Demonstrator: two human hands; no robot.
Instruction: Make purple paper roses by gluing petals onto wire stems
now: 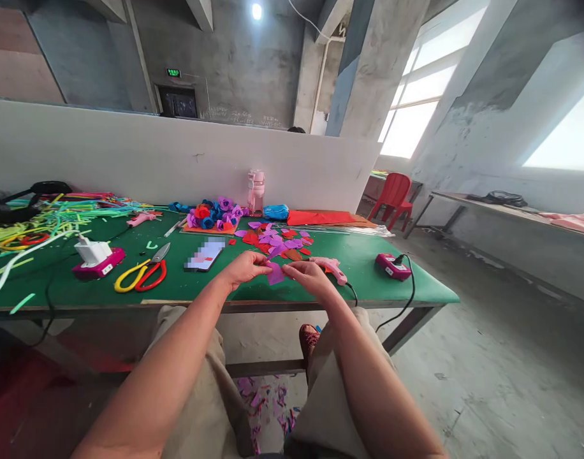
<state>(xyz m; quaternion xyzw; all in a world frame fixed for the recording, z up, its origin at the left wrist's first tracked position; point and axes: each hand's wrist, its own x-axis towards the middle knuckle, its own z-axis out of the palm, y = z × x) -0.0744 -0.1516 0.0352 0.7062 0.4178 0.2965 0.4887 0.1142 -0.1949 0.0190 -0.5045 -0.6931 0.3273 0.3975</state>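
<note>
Between my two hands is a purple paper petal [275, 274], held above the front edge of the green table. My left hand [247, 268] pinches its left side, and my right hand [307, 275] pinches its right side. Just beyond them lies a loose pile of purple and red paper petals [275, 240]. A pink glue gun [337, 270] lies beside my right hand, partly hidden by it. To the left of my left hand are a phone [204, 254] with a blurred screen and scissors [146, 271] with yellow and red handles.
Finished paper flowers [215, 213] sit at the back near a pink bottle [256, 191]. Red paper sheets [321, 218] lie back right. Purple power sockets [392, 266] with cords stand at both sides. Colored strips [81, 213] cover the left. A white partition [177, 150] borders the table.
</note>
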